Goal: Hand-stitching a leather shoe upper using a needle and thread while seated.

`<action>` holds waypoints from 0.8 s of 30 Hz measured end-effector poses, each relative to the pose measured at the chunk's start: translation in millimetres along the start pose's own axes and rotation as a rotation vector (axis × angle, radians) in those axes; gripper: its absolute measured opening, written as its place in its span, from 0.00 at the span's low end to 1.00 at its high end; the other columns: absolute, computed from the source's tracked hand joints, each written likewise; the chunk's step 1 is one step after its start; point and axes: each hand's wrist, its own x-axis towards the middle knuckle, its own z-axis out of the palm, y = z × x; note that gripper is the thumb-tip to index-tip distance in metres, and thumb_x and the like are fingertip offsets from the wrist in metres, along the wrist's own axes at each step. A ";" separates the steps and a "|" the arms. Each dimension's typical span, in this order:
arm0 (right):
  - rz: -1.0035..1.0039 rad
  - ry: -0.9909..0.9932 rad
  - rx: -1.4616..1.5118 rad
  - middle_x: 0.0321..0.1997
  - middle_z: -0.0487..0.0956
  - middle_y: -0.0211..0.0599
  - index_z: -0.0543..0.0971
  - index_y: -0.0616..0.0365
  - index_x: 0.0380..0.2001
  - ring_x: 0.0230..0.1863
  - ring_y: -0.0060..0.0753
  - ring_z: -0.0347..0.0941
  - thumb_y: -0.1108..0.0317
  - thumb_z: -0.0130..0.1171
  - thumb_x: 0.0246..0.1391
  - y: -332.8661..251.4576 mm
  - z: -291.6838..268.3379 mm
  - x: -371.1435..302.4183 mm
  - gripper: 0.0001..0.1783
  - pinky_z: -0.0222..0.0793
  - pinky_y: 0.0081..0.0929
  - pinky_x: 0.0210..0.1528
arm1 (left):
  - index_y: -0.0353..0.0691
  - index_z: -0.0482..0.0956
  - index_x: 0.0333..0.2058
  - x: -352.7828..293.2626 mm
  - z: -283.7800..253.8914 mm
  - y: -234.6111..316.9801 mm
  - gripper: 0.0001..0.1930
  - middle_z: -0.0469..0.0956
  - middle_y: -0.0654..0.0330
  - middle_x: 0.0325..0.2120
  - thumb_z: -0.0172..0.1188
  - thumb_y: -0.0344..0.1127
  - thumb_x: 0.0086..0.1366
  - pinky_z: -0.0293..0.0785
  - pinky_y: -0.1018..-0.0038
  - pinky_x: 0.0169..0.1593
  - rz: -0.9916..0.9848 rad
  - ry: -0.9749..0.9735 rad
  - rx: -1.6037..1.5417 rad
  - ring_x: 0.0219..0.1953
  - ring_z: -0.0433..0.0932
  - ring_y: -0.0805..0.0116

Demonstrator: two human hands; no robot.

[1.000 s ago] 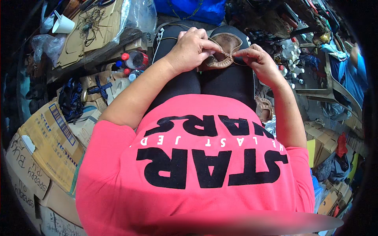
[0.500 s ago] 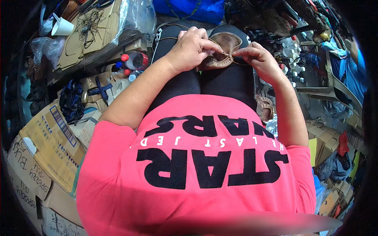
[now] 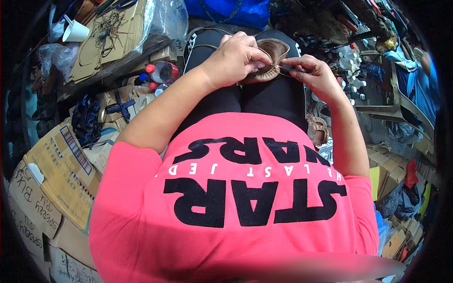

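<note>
On my black-trousered thighs rests a brown leather shoe upper [image 3: 275, 48], its curved rim facing up and a row of gathered stitches along the edge nearest me. My left hand [image 3: 236, 57] covers its left side, thumb and forefinger pinched at the rim beside the stitching. From the right, my right hand [image 3: 312, 74] reaches to the same spot, its fingertips pinched on a thin cord [image 3: 284, 74] by the rim. A longer thin strand runs over my left thigh beyond the left hand. The fingers hide part of the seam.
Stacked cardboard pieces [image 3: 89, 63], a white cup [image 3: 75, 31] and plastic bottles [image 3: 163, 72] are on the left, with cartons [image 3: 61, 162] nearer. Several small white bottles [image 3: 349, 61] crowd the right. A blue bag [image 3: 231, 10] lies ahead. A brown sandal [image 3: 320, 129] sits by my right thigh.
Both hands have shifted slightly. My left fingertips have moved a little right along the rim, and the right fingertips have come closer to them.
</note>
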 end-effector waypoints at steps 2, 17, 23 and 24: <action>0.039 -0.015 0.037 0.29 0.72 0.20 0.80 0.55 0.44 0.32 0.11 0.63 0.77 0.58 0.50 0.5 1.6 0.2 0.16 0.62 0.12 0.36 | 0.51 0.83 0.34 -5.7 -6.3 10.6 0.10 0.75 0.62 0.25 0.63 0.32 0.51 0.67 0.70 0.40 -0.059 0.028 0.018 0.34 0.71 0.63; 0.112 0.009 -0.013 0.29 0.77 0.25 0.78 0.62 0.31 0.32 0.15 0.69 0.73 0.63 0.48 2.8 11.1 23.5 0.07 0.67 0.15 0.39 | 0.39 0.79 0.25 14.5 19.5 2.6 0.05 0.76 0.61 0.23 0.65 0.30 0.48 0.70 0.73 0.37 -0.268 -0.001 -0.276 0.30 0.74 0.69; 0.116 0.012 0.256 0.28 0.74 0.23 0.76 0.59 0.26 0.33 0.12 0.67 0.72 0.62 0.50 17.7 -7.0 13.6 0.05 0.63 0.14 0.35 | 0.40 0.79 0.24 -3.2 -3.2 0.9 0.06 0.75 0.60 0.21 0.66 0.33 0.47 0.69 0.69 0.39 -0.290 -0.007 -0.126 0.32 0.73 0.61; 0.072 0.012 0.268 0.29 0.72 0.23 0.76 0.59 0.27 0.33 0.12 0.66 0.72 0.62 0.50 19.4 -4.4 12.2 0.05 0.63 0.14 0.35 | 0.40 0.79 0.25 -3.4 -2.7 4.7 0.05 0.74 0.59 0.21 0.64 0.32 0.48 0.69 0.69 0.38 -0.274 -0.008 -0.095 0.32 0.74 0.62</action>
